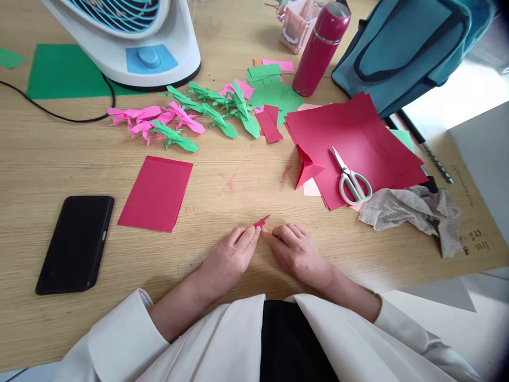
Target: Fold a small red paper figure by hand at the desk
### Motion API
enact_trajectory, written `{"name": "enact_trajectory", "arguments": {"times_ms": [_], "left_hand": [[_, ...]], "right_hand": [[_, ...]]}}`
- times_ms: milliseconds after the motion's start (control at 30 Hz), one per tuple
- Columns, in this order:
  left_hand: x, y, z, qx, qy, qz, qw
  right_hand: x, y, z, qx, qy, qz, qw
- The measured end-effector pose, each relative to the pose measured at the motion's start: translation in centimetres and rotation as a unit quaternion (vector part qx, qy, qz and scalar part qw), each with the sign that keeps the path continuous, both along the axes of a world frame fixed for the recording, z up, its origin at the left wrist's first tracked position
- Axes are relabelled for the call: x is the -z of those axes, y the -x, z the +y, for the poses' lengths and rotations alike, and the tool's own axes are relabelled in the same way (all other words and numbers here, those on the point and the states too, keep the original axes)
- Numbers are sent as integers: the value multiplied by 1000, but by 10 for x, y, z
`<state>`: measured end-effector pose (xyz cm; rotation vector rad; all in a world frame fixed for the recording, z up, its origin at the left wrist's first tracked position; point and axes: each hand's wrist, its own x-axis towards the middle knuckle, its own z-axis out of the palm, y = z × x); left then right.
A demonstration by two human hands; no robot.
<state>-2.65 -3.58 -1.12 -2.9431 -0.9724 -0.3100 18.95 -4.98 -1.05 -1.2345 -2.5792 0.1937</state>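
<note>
Near the table's front edge, a small red folded paper piece [262, 221] shows its pointed tip between my hands. My left hand [228, 253] pinches it between thumb and fingers. From the other side my right hand [299, 254] is closed, its thumb and curled fingers pressed on the same piece; its lower part is hidden by the fingers. Red rectangular sheets [157, 193] lie to the left. Farther back are several folded paper insects, green ones [175, 136] and pink ones [147, 124]. White-handled scissors [353, 180] rest on large red sheets [377, 140] to the right.
A black phone [75, 244] lies at left. A white fan [159, 58] stands at the back, its black cord [59, 118] running left. A red bottle [320, 50], pink holder [298, 26] and teal bag [401, 53] stand back right. A crumpled cloth [413, 209] lies right.
</note>
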Motion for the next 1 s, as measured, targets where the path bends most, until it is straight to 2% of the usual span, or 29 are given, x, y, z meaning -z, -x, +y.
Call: {"name": "enact_trajectory", "arguments": {"times_ms": [300,633,1000], "left_hand": [[4,-3,0,-22,4,-23,999],[6,-4,1,-34,5,-64,997],[6,-4,-1,-51,12,-62,997]], "right_hand": [[1,2,-2,47,35,23,998],[2,-4,-12,40,13,-20,999],[-6,-12,-21,31,3,-53,998]]}}
